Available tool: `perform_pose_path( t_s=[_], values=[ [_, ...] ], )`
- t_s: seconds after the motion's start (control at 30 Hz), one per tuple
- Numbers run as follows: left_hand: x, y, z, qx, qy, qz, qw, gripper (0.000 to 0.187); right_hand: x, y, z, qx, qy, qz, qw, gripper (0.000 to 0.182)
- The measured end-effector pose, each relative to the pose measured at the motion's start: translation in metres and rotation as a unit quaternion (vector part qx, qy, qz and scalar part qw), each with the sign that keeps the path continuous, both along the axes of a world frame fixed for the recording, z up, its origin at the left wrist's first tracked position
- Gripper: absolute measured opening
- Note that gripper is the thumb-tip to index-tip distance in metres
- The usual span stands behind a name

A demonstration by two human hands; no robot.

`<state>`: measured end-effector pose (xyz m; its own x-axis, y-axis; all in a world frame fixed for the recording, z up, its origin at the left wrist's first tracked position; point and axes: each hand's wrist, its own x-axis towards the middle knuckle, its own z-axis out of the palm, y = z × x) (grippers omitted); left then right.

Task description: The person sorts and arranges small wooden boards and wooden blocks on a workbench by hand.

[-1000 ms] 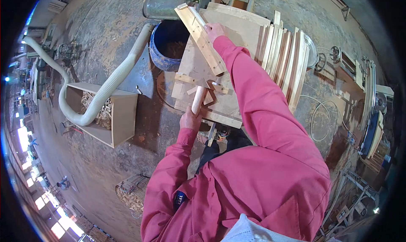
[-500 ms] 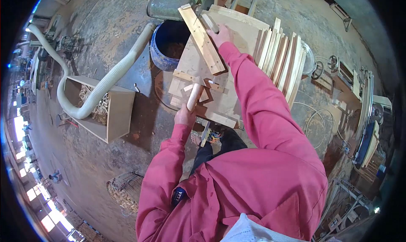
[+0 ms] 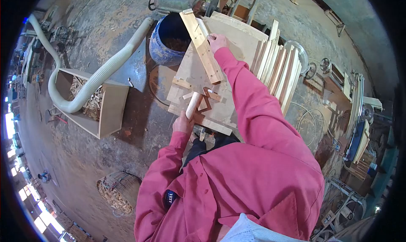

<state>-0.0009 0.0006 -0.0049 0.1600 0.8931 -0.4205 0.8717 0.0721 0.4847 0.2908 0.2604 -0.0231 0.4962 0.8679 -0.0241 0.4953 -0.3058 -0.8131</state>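
My left hand grips the near end of a round wooden dowel that lies on a plywood work board, its far end between small wooden stop blocks. My right hand reaches forward in a pink sleeve and holds the far part of a long wooden rail running diagonally across the board. A saw blade stands just past the rail's far end.
A stack of thin wooden slats leans at the board's right. A blue barrel sits left of the board, a corrugated dust hose runs over a wooden box of offcuts, and a basket of scraps stands on the dusty floor.
The view has shifted slightly, so the board and hands sit a little lower and left. My left hand still holds the dowel; my right hand stays at the rail's far end.
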Motion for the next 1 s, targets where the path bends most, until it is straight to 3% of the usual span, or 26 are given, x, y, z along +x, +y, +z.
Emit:
perform_pose_path(
  t_s=[0.43, 0.83, 1.0],
  values=[
    [-0.002, -0.003, 0.0, -0.014, 0.018, -0.001, 1.0, 0.035, 0.001, 0.041, -0.008, 0.028, -0.001, 0.003, 1.0, 0.023],
    [0.04, 0.042, -0.001, 0.009, 0.009, -0.003, 1.0, 0.04, 0.042, 0.085, 0.003, 0.001, 0.046, -0.006, 0.999, 0.023],
    [0.061, 0.06, -0.003, 0.02, -0.001, 0.007, 1.0, 0.041, 0.062, 0.107, -0.005, 0.034, 0.004, 0.009, 0.999, 0.025]
  ],
)
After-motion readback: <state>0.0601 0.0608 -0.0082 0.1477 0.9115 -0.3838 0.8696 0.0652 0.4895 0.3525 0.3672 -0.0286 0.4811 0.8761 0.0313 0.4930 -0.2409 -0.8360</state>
